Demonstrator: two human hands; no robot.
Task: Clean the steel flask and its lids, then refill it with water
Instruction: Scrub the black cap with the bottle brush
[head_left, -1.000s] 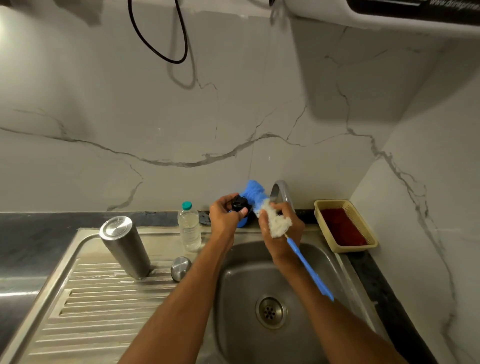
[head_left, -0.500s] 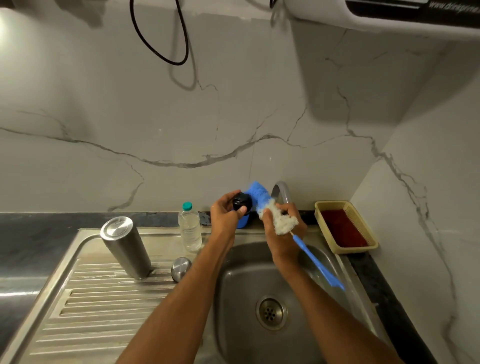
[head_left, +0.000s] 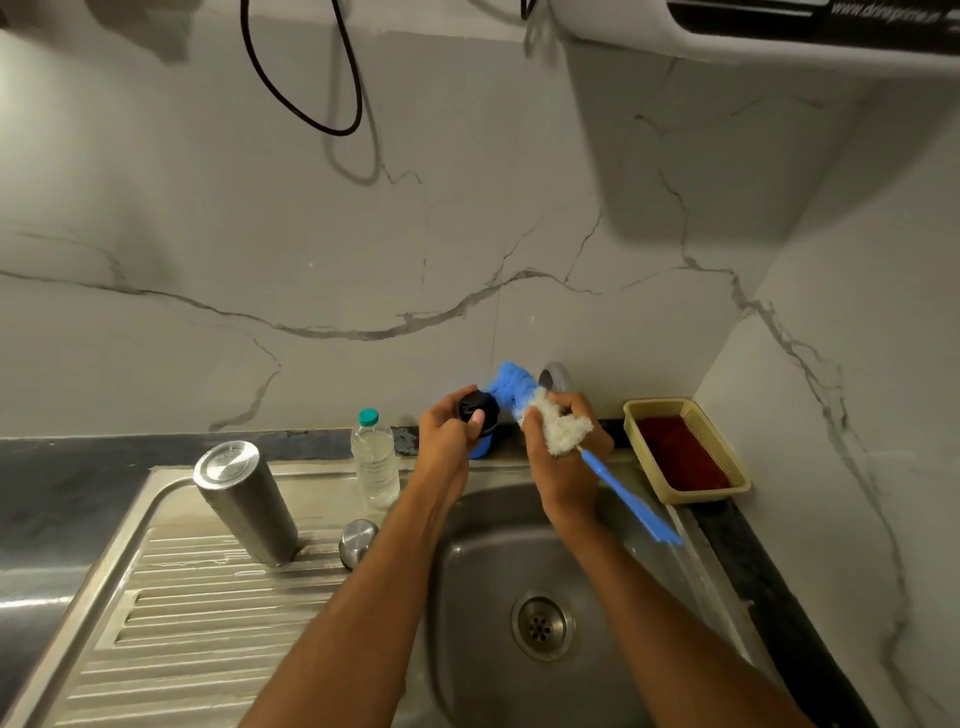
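Black lid (head_left: 478, 413), round, thumb-pinched, beside blue bristles (head_left: 511, 387)

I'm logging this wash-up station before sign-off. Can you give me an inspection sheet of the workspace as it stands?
Surface: ribbed stainless steel drainboard beside a steel sink basin with a round drain.
Job's things: cylindrical steel flask stands inverted on the drainboard; small round steel lid beside it; black inner lid held over the basin; blue-handled bottle brush with blue and white bristles.
Clutter: clear plastic bottle with a teal cap; yellow plastic basket holding something dark red.
Grippers: left hand grips the black lid; right hand grips the brush.
Cables: black cable loop hangs on the wall.
Surroundings: white marble-look wall; white appliance overhead at upper right.
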